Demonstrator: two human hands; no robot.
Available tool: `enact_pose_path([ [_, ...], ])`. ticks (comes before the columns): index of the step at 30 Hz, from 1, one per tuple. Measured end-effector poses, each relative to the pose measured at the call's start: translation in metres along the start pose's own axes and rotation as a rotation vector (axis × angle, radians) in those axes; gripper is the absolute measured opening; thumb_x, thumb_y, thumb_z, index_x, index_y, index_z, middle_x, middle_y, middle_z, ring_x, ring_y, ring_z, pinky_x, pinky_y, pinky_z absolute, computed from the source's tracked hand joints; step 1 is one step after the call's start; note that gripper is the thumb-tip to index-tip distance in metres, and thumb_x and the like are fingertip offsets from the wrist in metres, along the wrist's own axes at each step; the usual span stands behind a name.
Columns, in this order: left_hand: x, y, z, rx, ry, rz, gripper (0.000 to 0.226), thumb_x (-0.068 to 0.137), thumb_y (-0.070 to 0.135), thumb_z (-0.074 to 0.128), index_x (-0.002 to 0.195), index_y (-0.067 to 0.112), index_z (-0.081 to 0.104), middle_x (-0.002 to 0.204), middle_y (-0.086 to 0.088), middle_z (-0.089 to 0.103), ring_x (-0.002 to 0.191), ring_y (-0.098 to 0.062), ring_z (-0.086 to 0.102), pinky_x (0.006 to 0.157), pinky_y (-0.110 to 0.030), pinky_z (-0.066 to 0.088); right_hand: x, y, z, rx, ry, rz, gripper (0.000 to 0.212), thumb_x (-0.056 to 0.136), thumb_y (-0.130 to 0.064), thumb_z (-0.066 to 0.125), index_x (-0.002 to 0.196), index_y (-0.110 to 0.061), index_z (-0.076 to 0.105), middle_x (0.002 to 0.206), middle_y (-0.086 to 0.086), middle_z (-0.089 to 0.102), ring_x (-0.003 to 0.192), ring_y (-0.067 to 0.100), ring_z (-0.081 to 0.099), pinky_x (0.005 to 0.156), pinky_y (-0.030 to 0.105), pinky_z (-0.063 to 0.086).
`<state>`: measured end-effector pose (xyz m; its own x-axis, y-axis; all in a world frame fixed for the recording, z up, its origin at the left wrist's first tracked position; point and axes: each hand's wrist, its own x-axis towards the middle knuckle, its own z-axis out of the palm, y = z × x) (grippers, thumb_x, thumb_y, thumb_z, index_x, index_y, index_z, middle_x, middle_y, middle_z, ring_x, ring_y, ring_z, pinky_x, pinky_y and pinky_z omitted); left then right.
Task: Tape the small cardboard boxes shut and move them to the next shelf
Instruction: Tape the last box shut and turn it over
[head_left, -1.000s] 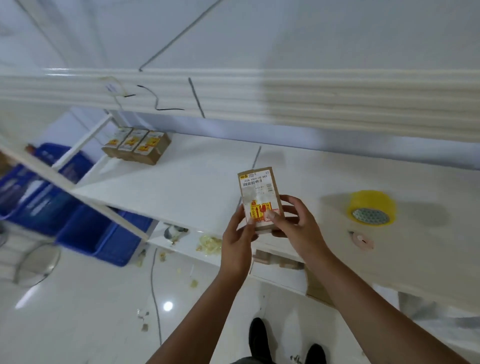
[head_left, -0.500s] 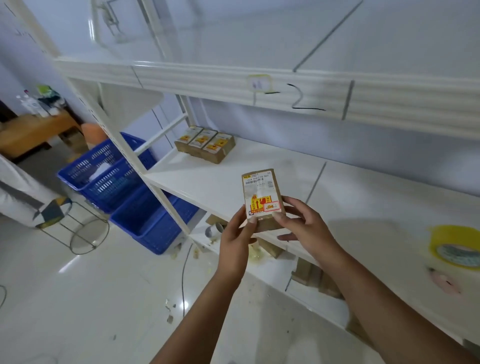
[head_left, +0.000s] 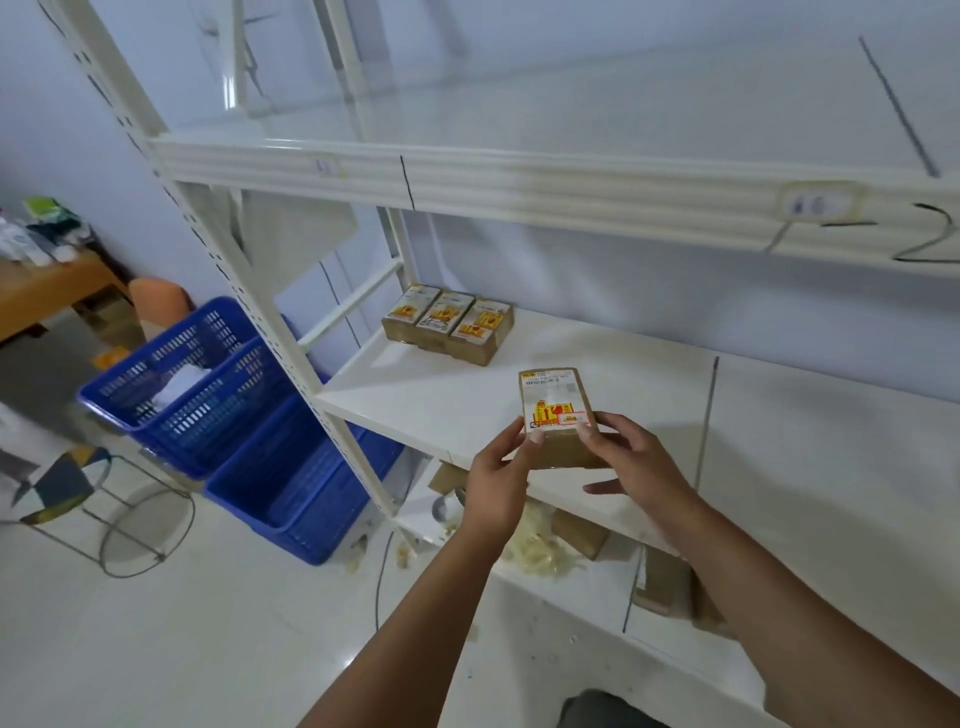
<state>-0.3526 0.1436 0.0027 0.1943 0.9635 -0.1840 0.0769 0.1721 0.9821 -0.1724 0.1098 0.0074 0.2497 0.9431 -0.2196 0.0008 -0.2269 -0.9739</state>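
A small cardboard box (head_left: 557, 405) with a white barcode label and yellow-red stickers is held upright in front of me, above the front edge of the white middle shelf (head_left: 447, 395). My left hand (head_left: 498, 475) grips its lower left side, thumb on the front. My right hand (head_left: 631, 460) grips its lower right side. Three similar small boxes (head_left: 448, 325) stand side by side at the back left of that shelf, touching each other. No tape roll is in view.
A white shelf upright (head_left: 291, 353) stands left of the shelf. Two blue plastic baskets (head_left: 249, 415) sit on the floor beyond it. Cardboard pieces and scraps (head_left: 540, 545) lie on the lower shelf. A wire stool (head_left: 130, 519) and a wooden table (head_left: 47, 291) are at far left.
The view has swung left: the tape roll has left the frame at the right, and the three boxes are nearer the centre. Both hands still hold the box.
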Motion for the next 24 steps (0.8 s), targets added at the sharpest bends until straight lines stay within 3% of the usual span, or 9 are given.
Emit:
enact_pose_path([
  [3, 0.032, -0.002, -0.016, -0.001, -0.004, -0.018, 0.049, 0.100, 0.055, 0.063, 0.146, 0.038, 0.063, 0.131, 0.013, 0.072, 0.111, 0.003, 0.065, 0.088, -0.026, 0.054, 0.028, -0.002, 0.017, -0.030, 0.006, 0.017, 0.041, 0.098, -0.047, 0.069, 0.136, -0.031, 0.065, 0.120, 0.000, 0.074, 0.109, 0.016, 0.071, 0.078, 0.046, 0.067],
  [7, 0.079, -0.006, -0.035, 0.013, 0.022, -0.045, 0.048, 0.101, 0.053, 0.064, 0.146, 0.036, 0.064, 0.131, 0.010, 0.070, 0.122, -0.016, 0.064, 0.107, -0.042, 0.053, 0.074, -0.007, 0.038, -0.068, 0.006, 0.029, 0.044, 0.099, -0.048, 0.068, 0.139, -0.029, 0.063, 0.123, 0.001, 0.071, 0.112, 0.018, 0.070, 0.079, 0.046, 0.067],
  [11, 0.120, -0.005, -0.050, 0.050, 0.012, -0.075, 0.048, 0.101, 0.054, 0.063, 0.146, 0.036, 0.063, 0.129, 0.011, 0.069, 0.124, -0.019, 0.061, 0.112, -0.052, 0.051, 0.115, -0.009, 0.054, -0.083, 0.010, 0.050, 0.044, 0.098, -0.049, 0.069, 0.137, -0.030, 0.063, 0.124, 0.000, 0.071, 0.113, 0.020, 0.070, 0.082, 0.045, 0.067],
  [19, 0.186, -0.018, -0.067, 0.131, -0.126, -0.113, 0.046, 0.102, 0.051, 0.064, 0.146, 0.036, 0.063, 0.134, 0.005, 0.073, 0.127, -0.019, 0.066, 0.112, -0.048, 0.050, 0.160, 0.010, 0.071, -0.109, 0.092, 0.126, 0.043, 0.099, -0.048, 0.068, 0.138, -0.030, 0.061, 0.125, -0.005, 0.071, 0.114, 0.017, 0.069, 0.090, 0.048, 0.064],
  [21, 0.201, -0.022, -0.067, 0.111, -0.171, -0.138, 0.050, 0.102, 0.050, 0.065, 0.149, 0.033, 0.060, 0.134, -0.001, 0.073, 0.125, -0.023, 0.067, 0.103, -0.045, 0.055, 0.169, 0.016, 0.074, -0.130, 0.131, 0.138, 0.045, 0.099, -0.049, 0.067, 0.139, -0.029, 0.061, 0.127, -0.006, 0.070, 0.115, 0.017, 0.068, 0.092, 0.047, 0.063],
  [24, 0.226, -0.029, -0.067, 0.096, -0.223, -0.156, 0.050, 0.101, 0.049, 0.066, 0.149, 0.035, 0.060, 0.125, -0.005, 0.076, 0.102, -0.022, 0.072, 0.078, -0.033, 0.060, 0.185, 0.022, 0.081, -0.160, 0.201, 0.148, 0.047, 0.100, -0.050, 0.064, 0.142, -0.029, 0.060, 0.130, -0.007, 0.069, 0.116, 0.018, 0.066, 0.091, 0.043, 0.061],
])
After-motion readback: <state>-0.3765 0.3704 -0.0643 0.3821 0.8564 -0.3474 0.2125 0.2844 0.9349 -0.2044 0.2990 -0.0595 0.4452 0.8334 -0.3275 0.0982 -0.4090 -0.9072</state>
